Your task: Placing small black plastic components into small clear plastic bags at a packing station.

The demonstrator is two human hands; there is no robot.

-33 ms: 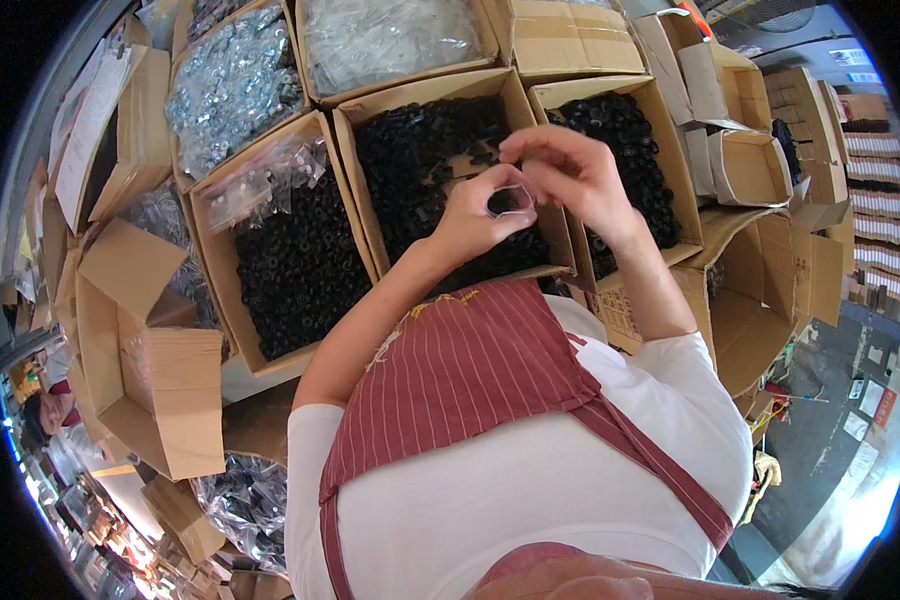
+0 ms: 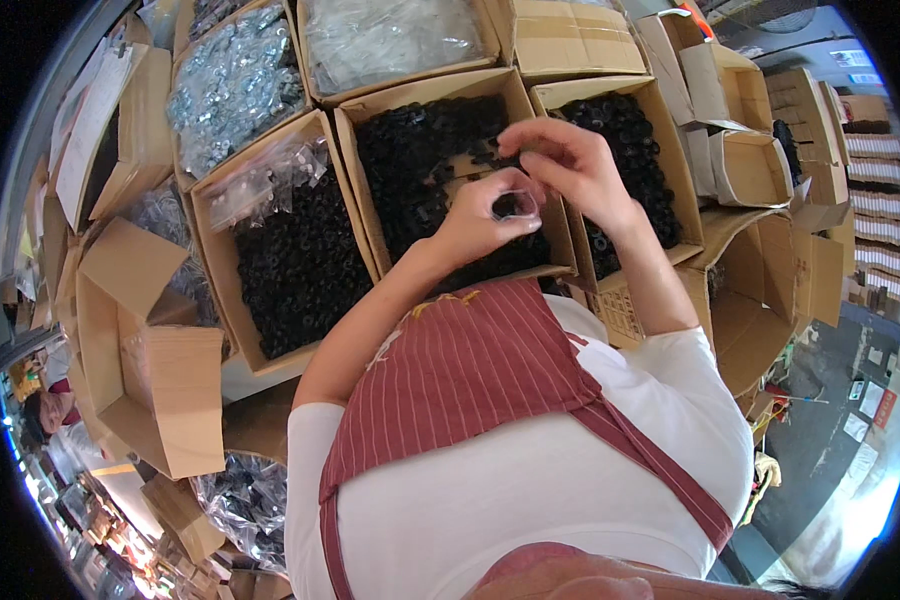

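My left hand (image 2: 473, 218) is curled round a small clear plastic bag (image 2: 536, 203), its mouth facing up and its inside dark. Just beside the bag's mouth, my right hand (image 2: 582, 178) has its fingers bent toward the thumb; what they hold, if anything, is too small to make out. Both hands are over the middle cardboard box (image 2: 354, 160), which contains many small black parts (image 2: 400, 150). Bare cardboard shows in its centre between the parts.
To the left stands a box of black ring-shaped parts (image 2: 295, 270) with clear bags (image 2: 260, 190) on top. Another box of black parts (image 2: 635, 150) is at the right. Behind are boxes of bagged metal pieces (image 2: 235, 80) and clear plastic bags (image 2: 390, 40). Open cartons (image 2: 185, 390) flank me.
My left hand has turned slightly and the bag's mouth has shifted a little. The right hand's fingers have moved very slightly; the boxes stay put.
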